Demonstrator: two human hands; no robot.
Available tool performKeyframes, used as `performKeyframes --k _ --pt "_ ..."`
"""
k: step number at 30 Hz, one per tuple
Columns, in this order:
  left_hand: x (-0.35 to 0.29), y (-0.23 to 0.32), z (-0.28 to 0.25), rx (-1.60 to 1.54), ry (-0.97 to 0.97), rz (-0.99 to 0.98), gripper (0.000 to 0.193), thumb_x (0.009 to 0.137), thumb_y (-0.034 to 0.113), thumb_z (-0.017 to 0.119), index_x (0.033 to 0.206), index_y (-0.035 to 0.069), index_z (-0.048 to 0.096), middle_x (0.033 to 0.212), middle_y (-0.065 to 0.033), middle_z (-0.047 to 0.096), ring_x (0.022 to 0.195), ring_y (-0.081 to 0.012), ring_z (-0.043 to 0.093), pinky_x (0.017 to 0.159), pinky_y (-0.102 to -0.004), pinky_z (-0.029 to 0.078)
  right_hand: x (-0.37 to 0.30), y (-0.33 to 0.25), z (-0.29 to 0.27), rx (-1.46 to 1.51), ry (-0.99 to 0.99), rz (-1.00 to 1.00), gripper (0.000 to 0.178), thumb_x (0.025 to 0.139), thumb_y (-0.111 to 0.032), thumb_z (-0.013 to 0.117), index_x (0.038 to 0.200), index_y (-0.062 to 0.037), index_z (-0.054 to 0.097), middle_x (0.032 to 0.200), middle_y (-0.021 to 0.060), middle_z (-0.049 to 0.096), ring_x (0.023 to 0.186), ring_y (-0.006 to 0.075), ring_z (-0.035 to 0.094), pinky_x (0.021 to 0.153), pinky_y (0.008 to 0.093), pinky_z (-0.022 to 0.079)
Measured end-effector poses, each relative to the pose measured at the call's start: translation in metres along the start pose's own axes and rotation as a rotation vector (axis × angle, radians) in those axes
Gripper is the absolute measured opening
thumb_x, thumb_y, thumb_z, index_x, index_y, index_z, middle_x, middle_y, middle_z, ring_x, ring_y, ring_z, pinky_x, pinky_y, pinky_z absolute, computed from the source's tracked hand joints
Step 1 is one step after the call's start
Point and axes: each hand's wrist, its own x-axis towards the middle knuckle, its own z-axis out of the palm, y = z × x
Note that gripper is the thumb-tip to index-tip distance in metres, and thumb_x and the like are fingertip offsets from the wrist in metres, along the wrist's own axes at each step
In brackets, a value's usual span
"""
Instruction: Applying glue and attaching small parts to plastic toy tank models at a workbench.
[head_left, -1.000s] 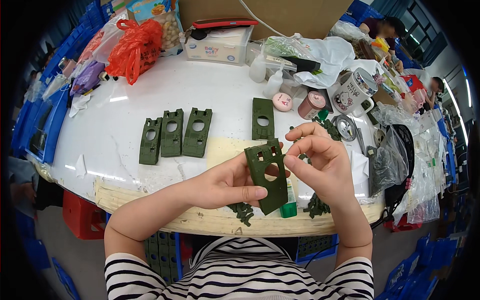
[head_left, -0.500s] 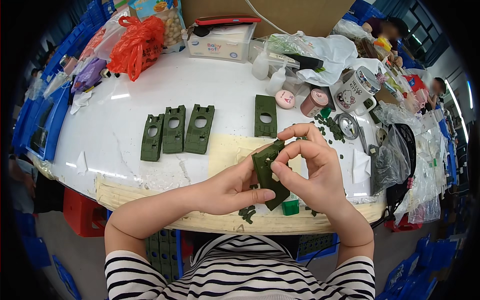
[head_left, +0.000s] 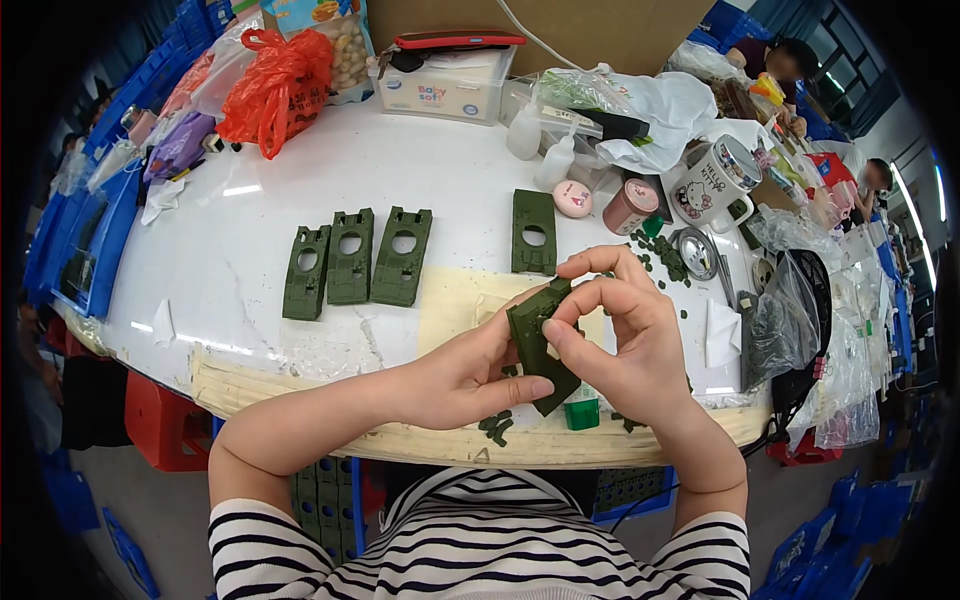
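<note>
Two hands [head_left: 632, 350] on one green piece [head_left: 531, 345]

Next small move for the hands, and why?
Probably a light press with the right hand near the upper end of the green part, the left hand bracing it: the left hand grips the tilted part from the side, and the right thumb and index finger are at its upper end. Whether they pinch a small piece, I can't tell.
</note>
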Motion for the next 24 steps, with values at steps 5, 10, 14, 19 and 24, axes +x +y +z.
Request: performKeyframes --k 5,10,14,19,24 --pt "0.0 -0.004 -0.001 0.037 -0.004 0.02 0.075 0.093 0.002 0.051 0.149 0.005 0.002 0.134 -0.0086 0.035 0.123 -0.0147 0.04 0.101 -0.0332 0.038 0.0 0.0 0.0 -0.011 -0.007 0.0 0.009 0.071 -0.008 0.072 0.075 -0.0034 0.065 0.102 0.0108 0.056 0.1 0.0223 0.054 0.086 0.033 0.042" --pt "0.0 -0.003 -0.001 0.033 -0.011 0.017 0.074 0.094 0.003 0.051 0.149 0.005 0.002 0.133 -0.0084 0.036 0.122 -0.0145 0.041 0.1 -0.0331 0.038 0.0 0.0 -0.001 -0.02 -0.003 -0.017 0.01 0.071 -0.008 0.072 0.074 -0.0036 0.064 0.101 0.0109 0.056 0.099 0.0226 0.055 0.085 0.0329 0.043" --pt "0.0 -0.004 -0.001 0.036 -0.001 0.015 0.072 0.094 0.005 0.051 0.148 0.005 0.004 0.131 -0.0082 0.037 0.121 -0.0146 0.041 0.1 -0.0332 0.039 -0.001 -0.001 -0.001 -0.039 -0.004 -0.042 0.01 0.071 -0.009 0.072 0.074 -0.0039 0.064 0.1 0.0111 0.056 0.098 0.0226 0.055 0.084 0.0327 0.043" --pt "-0.001 0.0 -0.004 -0.004 -0.051 -0.028 0.068 0.094 0.009 0.054 0.147 0.004 0.012 0.128 -0.0087 0.042 0.121 -0.0153 0.043 0.099 -0.0337 0.04 -0.002 -0.003 -0.002 -0.062 0.015 -0.071 0.015 0.07 -0.008 0.073 0.074 -0.0039 0.059 0.095 0.011 0.055 0.093 0.0223 0.055 0.08 0.0319 0.043" --pt "-0.004 0.016 -0.016 -0.135 -0.178 -0.174 0.056 0.096 0.023 0.054 0.142 0.004 0.029 0.133 -0.0122 0.043 0.125 -0.0191 0.044 0.098 -0.0364 0.042 -0.001 -0.003 -0.025 0.1 -0.096 -0.135 0.034 0.07 -0.011 0.076 0.094 -0.0011 0.056 0.097 0.0107 0.054 0.093 0.0213 0.054 0.079 0.0318 0.043"
